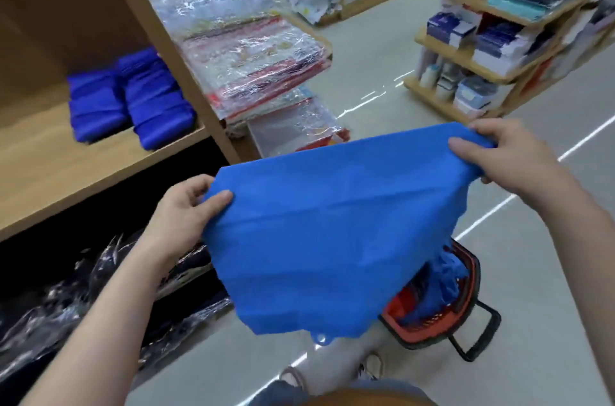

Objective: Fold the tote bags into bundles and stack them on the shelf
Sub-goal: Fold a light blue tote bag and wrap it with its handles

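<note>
Tote bag: the blue tote bag [319, 226] is held in the air, spread wide between both hands, above the basket and in front of the shelf; its lower edge hangs loose, with a small loop showing at the bottom.
Left hand: the left hand [186, 209] pinches the bag's left corner, thumb on top of the cloth and fingers curled beneath.
Right hand: the right hand [499, 159] pinches the far right corner, thumb on the near face and fingers wrapped over the edge.
Step in hand: by my reading, the bag is being stretched flat ahead of the first fold; no fold is made yet.
Doing it well: keep the top edge taut and level; bring the two corners together squarely so the edges meet; tuck in the hanging part before rolling, or the bundle may come out lopsided.
Basket: a red basket [399, 304] with a black handle stands on the floor under the bag; more crumpled blue bags [442, 282] lie in it; how many, I cannot tell.
Shelf: the wooden shelf [83, 156] at left bears two stacks of folded blue bundles [133, 99] side by side, touching; bare board lies in front of them.
Beyond: plastic-wrapped packs [253, 66] fill the next bay; dark wrapped goods [66, 306] sit on the lower level.
</note>
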Demonstrator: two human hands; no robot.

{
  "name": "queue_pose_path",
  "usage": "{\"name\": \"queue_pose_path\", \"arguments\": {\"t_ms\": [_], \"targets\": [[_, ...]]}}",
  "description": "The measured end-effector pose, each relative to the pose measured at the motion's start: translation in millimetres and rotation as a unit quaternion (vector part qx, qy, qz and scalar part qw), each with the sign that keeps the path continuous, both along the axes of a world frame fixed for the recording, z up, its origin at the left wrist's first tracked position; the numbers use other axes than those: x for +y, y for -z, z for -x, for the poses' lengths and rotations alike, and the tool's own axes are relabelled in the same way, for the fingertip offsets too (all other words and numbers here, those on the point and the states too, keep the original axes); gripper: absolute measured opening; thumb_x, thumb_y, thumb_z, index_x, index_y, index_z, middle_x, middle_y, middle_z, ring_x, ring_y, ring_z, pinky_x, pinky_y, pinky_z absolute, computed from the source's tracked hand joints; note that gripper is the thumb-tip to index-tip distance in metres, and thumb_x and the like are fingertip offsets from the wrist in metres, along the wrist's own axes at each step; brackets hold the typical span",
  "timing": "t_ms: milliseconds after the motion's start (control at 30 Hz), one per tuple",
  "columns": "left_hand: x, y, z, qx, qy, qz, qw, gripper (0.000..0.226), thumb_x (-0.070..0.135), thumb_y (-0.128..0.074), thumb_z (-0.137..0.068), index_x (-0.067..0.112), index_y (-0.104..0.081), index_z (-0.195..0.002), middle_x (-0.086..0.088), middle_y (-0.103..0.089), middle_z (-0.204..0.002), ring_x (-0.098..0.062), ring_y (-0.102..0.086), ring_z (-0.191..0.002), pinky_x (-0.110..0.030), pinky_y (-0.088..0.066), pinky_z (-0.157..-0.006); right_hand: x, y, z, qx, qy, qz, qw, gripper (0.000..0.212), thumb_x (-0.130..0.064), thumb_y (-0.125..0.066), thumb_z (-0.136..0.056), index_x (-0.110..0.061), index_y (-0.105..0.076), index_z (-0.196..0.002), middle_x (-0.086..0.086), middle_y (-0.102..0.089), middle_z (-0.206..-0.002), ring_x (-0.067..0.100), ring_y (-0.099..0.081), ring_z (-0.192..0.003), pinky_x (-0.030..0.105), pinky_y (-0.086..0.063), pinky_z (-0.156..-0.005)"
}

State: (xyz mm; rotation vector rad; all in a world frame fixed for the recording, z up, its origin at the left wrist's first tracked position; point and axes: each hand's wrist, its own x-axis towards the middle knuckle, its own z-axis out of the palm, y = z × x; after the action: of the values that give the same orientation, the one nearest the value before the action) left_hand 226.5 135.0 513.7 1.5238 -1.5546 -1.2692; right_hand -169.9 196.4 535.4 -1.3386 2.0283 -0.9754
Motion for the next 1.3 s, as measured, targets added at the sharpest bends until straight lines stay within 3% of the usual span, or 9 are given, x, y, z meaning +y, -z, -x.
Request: {"name": "queue_pose_path", "arguments": {"t_ms": [200,300,433,667,800,933,1067,1200,1300], "targets": [[41.1,-10.6,-118.6,-0.081,-0.150,0.084,0.982,0.009,0.017,-0.067,-0.090,0.024,-0.066,-0.086,-0.006,-0.069,-0.083,-0.021,-0.061,-0.074,-0.042,-0.051,-0.074,-25.5,-20.9,-99.2,0.051,-0.238,-0.089,0.966,0.038,-0.017,-0.087,-0.067,-0.027,-0.066,-0.098,-0.015,-0.069,-0.089,-0.007,-0.062,-0.071,0.020,-0.051,-0.069],[74.4,-29.0,-176.4,-0.045,-0.103,0.020,0.993,0.020,0.002,-0.068,-0.085,0.021,-0.071,-0.085,0.000,-0.074,-0.085,-0.016,-0.067,-0.075,-0.031,-0.056,-0.071,-33.6,-17.7,-153.8,0.105,-0.278,-0.076,0.952,0.037,-0.010,-0.085,-0.069,-0.015,-0.070,-0.102,-0.001,-0.073,-0.094,0.015,-0.068,-0.086,0.039,-0.054,-0.083],[124.9,-50.2,-256.2,-0.148,-0.073,-0.012,0.986,0.018,-0.004,-0.070,-0.082,0.013,-0.075,-0.086,0.000,-0.076,-0.081,-0.003,-0.064,-0.064,-0.016,-0.052,-0.062,-34.8,-18.9,-234.0,0.138,-0.302,-0.049,0.942,0.020,-0.023,-0.082,-0.074,-0.010,-0.069,-0.082,0.011,-0.069,-0.075,0.021,-0.058,-0.065,0.037,-0.048,-0.064],[182.4,-78.1,-393.5,-0.285,-0.271,0.096,0.915,0.014,0.033,-0.062,-0.093,0.030,-0.070,-0.083,0.007,-0.063,-0.057,-0.007,-0.047,-0.044,-0.024,-0.039,-0.052,-28.9,-50.5,-379.2,-0.177,-0.314,-0.062,0.931,0.013,-0.029,-0.061,-0.092,-0.018,-0.068,-0.093,0.002,-0.068,-0.095,0.006,-0.068,-0.067,0.025,-0.058,-0.051],[191.5,-105.2,-443.8,-0.085,-0.365,0.086,0.923,0.025,0.037,-0.048,-0.100,0.020,-0.064,-0.089,-0.008,-0.066,-0.100,-0.016,-0.067,-0.052,-0.026,-0.055,-0.050,-51.7,-83.1,-463.8,-0.276,-0.293,-0.030,0.915,0.028,-0.040,-0.054,-0.096,-0.015,-0.064,-0.090,0.002,-0.065,-0.100,0.018,-0.065,-0.093,0.039,-0.061,-0.060],[186.5,-148.4,-466.6,0.095,-0.508,0.194,0.834,0.028,0.041,-0.046,-0.101,0.019,-0.055,-0.086,-0.003,-0.063,-0.103,-0.009,-0.065,-0.061,-0.030,-0.056,-0.048,-80.2,-149.4,-532.7,-0.343,-0.243,0.089,0.903,0.047,-0.061,-0.047,-0.093,-0.019,-0.054,-0.072,0.002,-0.058,-0.079,0.022,-0.064,-0.083,0.044,-0.061,-0.063],[177.1,-196.6,-505.0,0.176,-0.493,0.314,0.792,0.020,0.027,-0.061,-0.091,0.011,-0.071,-0.096,-0.005,-0.071,-0.101,-0.012,-0.071,-0.085,-0.030,-0.058,-0.066,-91.2,-218.5,-554.6,-0.317,-0.284,0.336,0.840,0.041,-0.058,-0.078,-0.064,-0.023,-0.057,-0.070,-0.010,-0.054,-0.070,0.015,-0.051,-0.075,0.029,-0.047,-0.068],[175.9,-206.0,-527.5,-0.015,-0.394,0.357,0.847,0.022,-0.006,-0.068,-0.078,0.008,-0.073,-0.094,0.007,-0.075,-0.082,-0.006,-0.067,-0.079,-0.018,-0.054,-0.076,-90.2,-210.3,-560.8,-0.169,-0.346,0.476,0.790,0.008,-0.018,-0.066,-0.084,-0.014,-0.071,-0.088,-0.019,-0.073,-0.081,0.006,-0.069,-0.090,0.026,-0.053,-0.086],[153.9,-181.1,-533.7,-0.111,-0.391,0.313,0.858,0.042,-0.017,-0.067,-0.075,0.018,-0.071,-0.097,0.013,-0.072,-0.087,0.003,-0.065,-0.083,-0.010,-0.050,-0.078,-115.9,-159.5,-574.9,-0.025,-0.394,0.510,0.764,0.017,-0.005,-0.068,-0.082,0.001,-0.071,-0.098,0.003,-0.070,-0.109,0.019,-0.065,-0.112,0.036,-0.048,-0.102]]}}
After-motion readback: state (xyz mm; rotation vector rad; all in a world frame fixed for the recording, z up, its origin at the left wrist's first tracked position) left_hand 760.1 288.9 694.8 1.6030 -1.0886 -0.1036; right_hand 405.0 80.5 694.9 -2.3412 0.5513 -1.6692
